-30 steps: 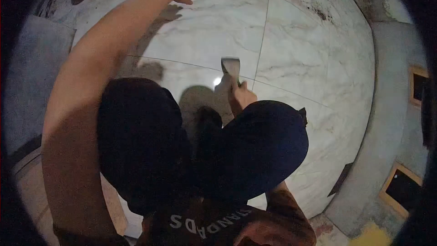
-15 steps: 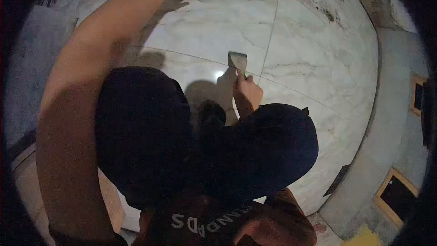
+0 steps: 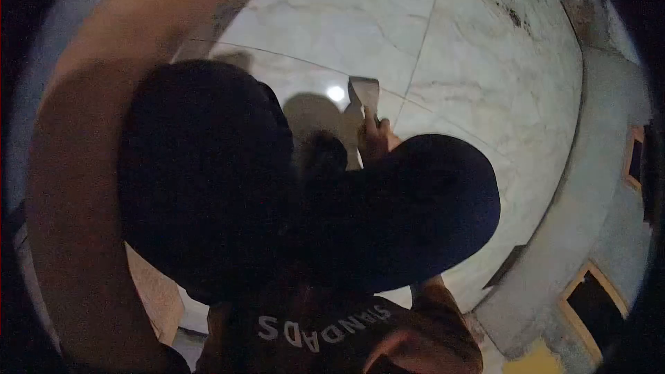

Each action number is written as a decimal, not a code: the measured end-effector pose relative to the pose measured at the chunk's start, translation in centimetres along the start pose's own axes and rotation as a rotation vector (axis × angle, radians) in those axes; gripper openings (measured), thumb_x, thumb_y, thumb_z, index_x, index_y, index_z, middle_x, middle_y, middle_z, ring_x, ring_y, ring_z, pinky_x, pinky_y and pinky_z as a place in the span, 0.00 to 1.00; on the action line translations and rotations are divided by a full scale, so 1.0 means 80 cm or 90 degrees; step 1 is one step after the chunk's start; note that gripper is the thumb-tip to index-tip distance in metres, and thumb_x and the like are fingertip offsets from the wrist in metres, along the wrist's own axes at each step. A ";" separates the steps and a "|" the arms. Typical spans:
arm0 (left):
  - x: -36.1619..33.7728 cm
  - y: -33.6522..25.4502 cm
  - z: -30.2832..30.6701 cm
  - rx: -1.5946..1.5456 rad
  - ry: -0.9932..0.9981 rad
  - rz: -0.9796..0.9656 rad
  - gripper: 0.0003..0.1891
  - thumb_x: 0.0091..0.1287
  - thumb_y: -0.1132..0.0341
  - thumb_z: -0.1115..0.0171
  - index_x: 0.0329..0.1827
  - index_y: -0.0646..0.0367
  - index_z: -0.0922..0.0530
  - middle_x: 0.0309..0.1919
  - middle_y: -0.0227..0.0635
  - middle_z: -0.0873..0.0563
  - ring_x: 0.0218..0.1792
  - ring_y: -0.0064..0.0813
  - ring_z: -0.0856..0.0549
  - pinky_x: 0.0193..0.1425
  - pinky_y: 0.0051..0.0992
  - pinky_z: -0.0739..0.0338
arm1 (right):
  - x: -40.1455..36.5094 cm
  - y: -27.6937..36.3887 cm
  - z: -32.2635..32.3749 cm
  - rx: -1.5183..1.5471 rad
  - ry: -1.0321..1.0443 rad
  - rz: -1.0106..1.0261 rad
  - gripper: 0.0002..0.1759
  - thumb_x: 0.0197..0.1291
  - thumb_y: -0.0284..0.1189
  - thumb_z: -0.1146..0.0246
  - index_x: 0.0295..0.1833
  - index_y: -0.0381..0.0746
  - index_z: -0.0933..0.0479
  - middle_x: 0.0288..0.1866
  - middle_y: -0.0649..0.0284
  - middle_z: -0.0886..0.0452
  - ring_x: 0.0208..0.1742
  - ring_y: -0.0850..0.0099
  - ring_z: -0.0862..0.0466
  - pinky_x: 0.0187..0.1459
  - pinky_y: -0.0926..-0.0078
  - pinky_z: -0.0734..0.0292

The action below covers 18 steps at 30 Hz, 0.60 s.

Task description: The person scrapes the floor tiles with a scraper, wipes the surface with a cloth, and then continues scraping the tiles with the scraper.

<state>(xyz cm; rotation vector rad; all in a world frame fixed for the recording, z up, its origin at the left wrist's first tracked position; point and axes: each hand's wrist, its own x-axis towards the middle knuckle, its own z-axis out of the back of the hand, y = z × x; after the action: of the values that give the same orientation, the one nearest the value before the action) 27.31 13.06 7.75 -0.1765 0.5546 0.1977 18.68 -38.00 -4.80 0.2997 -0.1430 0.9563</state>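
The right hand point(image 3: 379, 140) is wrapped around the handle of a scraper point(image 3: 365, 91), whose flat blade rests on the marble floor point(image 3: 499, 111) just beside a joint point(image 3: 422, 34) between tiles. The left arm point(image 3: 90, 131) stretches up past the picture's top edge, so I cannot tell how the left hand is held. Dark-trousered knees point(image 3: 208, 166) fill the foreground.

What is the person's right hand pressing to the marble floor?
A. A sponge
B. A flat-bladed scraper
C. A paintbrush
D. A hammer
B: the right hand grips a handle ending in a wide, flat blade, a scraper, whose edge lies on the floor beside a tile joint.
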 end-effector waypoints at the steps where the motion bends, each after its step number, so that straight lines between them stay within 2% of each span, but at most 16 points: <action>1: 0.003 0.001 -0.003 0.006 0.000 -0.001 0.29 0.71 0.47 0.37 0.66 0.59 0.23 0.61 0.44 0.18 0.60 0.46 0.18 0.62 0.44 0.22 | 0.028 0.018 0.041 -0.055 0.177 -0.034 0.21 0.69 0.38 0.41 0.66 0.52 0.26 0.38 0.54 0.21 0.26 0.57 0.14 0.24 0.57 0.21; 3: 0.000 -0.001 -0.004 0.014 0.000 0.004 0.29 0.71 0.47 0.37 0.66 0.59 0.24 0.61 0.44 0.18 0.60 0.46 0.18 0.61 0.45 0.22 | 0.081 0.062 0.085 -0.143 0.296 -0.100 0.24 0.71 0.41 0.43 0.70 0.49 0.28 0.40 0.55 0.21 0.28 0.58 0.13 0.27 0.57 0.18; 8: -0.004 -0.004 -0.001 0.015 0.002 0.005 0.29 0.71 0.47 0.37 0.66 0.59 0.24 0.62 0.45 0.19 0.60 0.46 0.18 0.61 0.45 0.22 | 0.069 0.061 0.081 -0.195 0.373 -0.109 0.24 0.71 0.42 0.44 0.70 0.50 0.27 0.34 0.60 0.20 0.23 0.63 0.15 0.25 0.61 0.17; 10: -0.001 -0.005 -0.001 0.017 0.010 0.006 0.29 0.71 0.47 0.37 0.66 0.59 0.24 0.62 0.45 0.19 0.60 0.46 0.19 0.61 0.46 0.22 | 0.072 0.069 0.092 -0.224 0.289 -0.021 0.24 0.71 0.42 0.43 0.70 0.51 0.27 0.35 0.60 0.20 0.22 0.66 0.15 0.22 0.62 0.19; 13: -0.002 -0.010 0.008 0.010 0.014 0.005 0.29 0.71 0.47 0.37 0.67 0.59 0.24 0.63 0.45 0.19 0.61 0.47 0.19 0.61 0.46 0.22 | 0.089 0.067 0.088 -0.226 0.256 0.011 0.24 0.70 0.42 0.41 0.70 0.51 0.27 0.35 0.60 0.20 0.21 0.68 0.15 0.20 0.63 0.20; 17: -0.008 -0.014 0.018 -0.009 0.019 0.001 0.29 0.71 0.47 0.37 0.67 0.59 0.24 0.63 0.45 0.19 0.61 0.47 0.19 0.61 0.47 0.22 | 0.068 0.065 0.082 -0.176 0.266 -0.009 0.23 0.70 0.41 0.41 0.69 0.51 0.26 0.35 0.60 0.20 0.20 0.67 0.16 0.20 0.63 0.20; 18: -0.004 -0.016 0.024 -0.016 0.023 -0.002 0.29 0.71 0.47 0.37 0.67 0.59 0.24 0.63 0.45 0.19 0.61 0.47 0.19 0.60 0.47 0.22 | 0.064 0.068 0.073 -0.198 0.222 -0.012 0.23 0.70 0.41 0.41 0.68 0.51 0.25 0.36 0.60 0.20 0.20 0.67 0.16 0.20 0.64 0.21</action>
<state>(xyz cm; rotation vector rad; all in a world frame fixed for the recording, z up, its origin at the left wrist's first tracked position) 28.30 12.17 9.68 -0.2062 0.5886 0.1983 17.23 -32.92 3.06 -0.1528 0.0318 0.9378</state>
